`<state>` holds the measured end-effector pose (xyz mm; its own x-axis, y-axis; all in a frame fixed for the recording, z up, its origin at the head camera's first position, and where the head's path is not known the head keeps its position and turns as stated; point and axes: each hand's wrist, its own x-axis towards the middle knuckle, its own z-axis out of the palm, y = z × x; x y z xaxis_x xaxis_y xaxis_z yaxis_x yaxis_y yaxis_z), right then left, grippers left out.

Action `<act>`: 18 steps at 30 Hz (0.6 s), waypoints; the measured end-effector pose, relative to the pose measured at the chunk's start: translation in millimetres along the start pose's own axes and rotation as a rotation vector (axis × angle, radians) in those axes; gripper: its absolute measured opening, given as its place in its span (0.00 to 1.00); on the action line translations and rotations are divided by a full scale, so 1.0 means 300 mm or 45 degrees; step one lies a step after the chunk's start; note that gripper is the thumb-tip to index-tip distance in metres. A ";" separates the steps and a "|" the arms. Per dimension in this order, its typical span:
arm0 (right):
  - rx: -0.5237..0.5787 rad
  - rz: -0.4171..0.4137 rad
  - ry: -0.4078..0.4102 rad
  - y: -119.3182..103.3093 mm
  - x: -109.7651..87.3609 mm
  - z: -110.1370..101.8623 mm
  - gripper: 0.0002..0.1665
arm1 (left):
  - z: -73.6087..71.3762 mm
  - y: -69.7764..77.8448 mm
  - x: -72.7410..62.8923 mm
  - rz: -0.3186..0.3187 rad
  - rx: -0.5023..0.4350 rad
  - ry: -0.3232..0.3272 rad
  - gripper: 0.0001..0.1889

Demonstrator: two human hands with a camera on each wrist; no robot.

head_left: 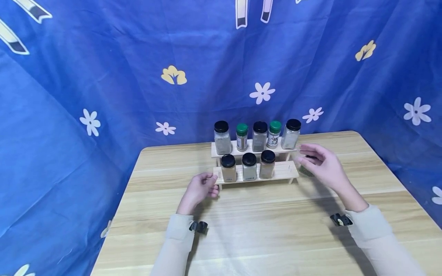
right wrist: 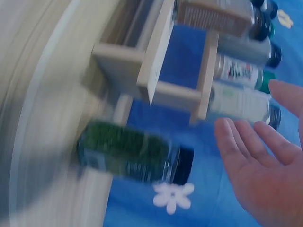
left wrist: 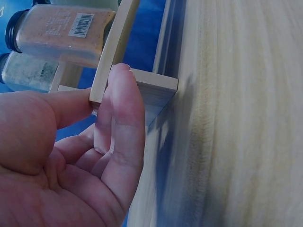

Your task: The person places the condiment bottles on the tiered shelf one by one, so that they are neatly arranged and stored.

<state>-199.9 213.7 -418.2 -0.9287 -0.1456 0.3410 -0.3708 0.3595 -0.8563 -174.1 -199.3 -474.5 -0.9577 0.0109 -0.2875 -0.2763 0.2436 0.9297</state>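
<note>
A two-tier wooden spice rack (head_left: 284, 168) stands at the back of the table. My left hand (head_left: 198, 188) pinches the left end of its lower board (left wrist: 110, 56) between thumb and fingers. To the right of the rack, a clear jar of green herbs (right wrist: 125, 149) with a black lid stands on the table. My right hand (head_left: 326, 168) is by this jar, fingers apart and relaxed, and hides part of it in the head view. In the right wrist view, a gap separates that hand from the jar, and nothing is in its grasp.
On the upper tier are several spice jars, black-lidded ones (head_left: 222, 142) alternating with green-lidded bottles (head_left: 242, 141). Three black-lidded jars (head_left: 249, 170) stand on the lower tier. A blue patterned cloth (head_left: 207, 76) hangs behind and beside the wooden table (head_left: 262, 230).
</note>
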 end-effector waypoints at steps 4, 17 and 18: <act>-0.037 0.013 0.145 0.021 -0.007 -0.058 0.28 | -0.002 0.001 -0.001 0.004 -0.005 -0.007 0.27; -0.216 0.270 -0.002 0.187 -0.005 -0.070 0.42 | -0.002 0.002 -0.010 0.020 -0.006 0.000 0.26; -0.215 0.276 -0.013 0.197 -0.008 -0.066 0.41 | -0.001 0.003 -0.011 0.017 -0.004 0.001 0.25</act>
<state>-219.5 253.6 -461.8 -0.9867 -0.0576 0.1519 -0.1591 0.5315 -0.8319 -171.3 -199.2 -472.7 -0.9614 0.0131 -0.2749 -0.2638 0.2401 0.9342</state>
